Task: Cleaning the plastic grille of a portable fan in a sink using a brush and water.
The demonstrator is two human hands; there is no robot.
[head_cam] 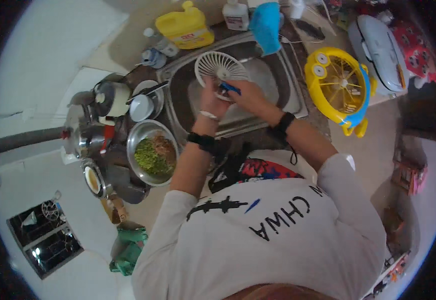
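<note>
Over the sink my left hand [215,98] holds a round white fan grille [211,64] by its near edge. The grille is tilted, with radiating slats and a solid hub in the middle. My right hand [248,94] grips a small blue object [230,88] against the grille's near side; fingers hide most of it, so its kind cannot be told. Below both hands is the stainless steel sink [295,90]. To the right lies a yellow fan housing [313,96] with a blue lower part, two round eyes and a spoked ring.
A steel bowl [132,138] with chopped greens and brown shreds stands left of the sink, near a pot [81,127] and a lidded cooker [118,98]. A yellow jug [184,28], a white bottle [236,15] and a blue cloth [266,28] are behind the sink. A white case [377,52] sits far right.
</note>
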